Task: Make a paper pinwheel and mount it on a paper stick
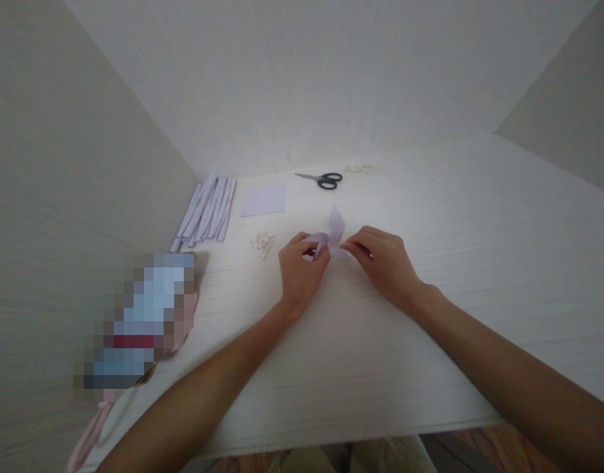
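Both hands meet over the middle of the white table on a small folded piece of pale lilac paper. My left hand pinches the paper's left part between thumb and fingers. My right hand pinches its right edge at the fingertips. One pointed flap of the paper sticks up between the hands; the rest is hidden by the fingers.
A flat lilac paper square lies behind the hands. Black-handled scissors rest near the back wall. Several folded lilac paper strips lie at the left wall. Small tan bits are scattered close to my left hand. A blurred-out item sits at the left edge.
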A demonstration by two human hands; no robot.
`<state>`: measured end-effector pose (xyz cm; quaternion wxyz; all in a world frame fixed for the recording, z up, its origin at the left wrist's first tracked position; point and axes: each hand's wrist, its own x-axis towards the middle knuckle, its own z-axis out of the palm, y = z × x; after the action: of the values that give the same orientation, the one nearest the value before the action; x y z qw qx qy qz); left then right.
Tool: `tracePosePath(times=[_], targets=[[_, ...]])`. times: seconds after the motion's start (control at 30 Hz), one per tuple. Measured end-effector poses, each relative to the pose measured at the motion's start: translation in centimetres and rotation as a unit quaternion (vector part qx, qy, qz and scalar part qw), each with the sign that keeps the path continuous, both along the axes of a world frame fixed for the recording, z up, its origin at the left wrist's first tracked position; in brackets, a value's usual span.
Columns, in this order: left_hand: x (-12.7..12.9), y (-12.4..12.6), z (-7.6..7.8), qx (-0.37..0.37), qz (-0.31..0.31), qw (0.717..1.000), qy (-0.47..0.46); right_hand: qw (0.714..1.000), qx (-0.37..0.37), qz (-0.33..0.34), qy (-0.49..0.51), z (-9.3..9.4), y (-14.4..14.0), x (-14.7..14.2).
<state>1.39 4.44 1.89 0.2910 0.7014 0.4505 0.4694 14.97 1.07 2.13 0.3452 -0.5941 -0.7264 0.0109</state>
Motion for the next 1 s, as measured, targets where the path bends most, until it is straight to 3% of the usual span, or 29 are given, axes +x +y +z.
tracePosePath(times=[0.17, 0.47, 0.73, 1.0], targets=[[-0.02, -0.08, 0.08, 0.003, -0.010, 1.000, 0.001, 0.999, -0.010, -0.022, -0.032, 0.15, 0.01, -0.26], [-0.13, 0.03, -0.18, -0.007, -0.008, 1.000, -0.017, 0.999, 0.012, 0.031, 0.027, -0.18, 0.09, -0.24], [-0.10, 0.08, -0.17, 0.002, -0.006, 1.000, -0.009, 1.000, -0.018, 0.003, 0.008, -0.33, 0.17, -0.13], [-0.03, 0.09, -0.16, -0.004, -0.024, 0.999, -0.023, 0.998, 0.036, 0.030, 0.052, -0.45, 0.23, -0.15]])
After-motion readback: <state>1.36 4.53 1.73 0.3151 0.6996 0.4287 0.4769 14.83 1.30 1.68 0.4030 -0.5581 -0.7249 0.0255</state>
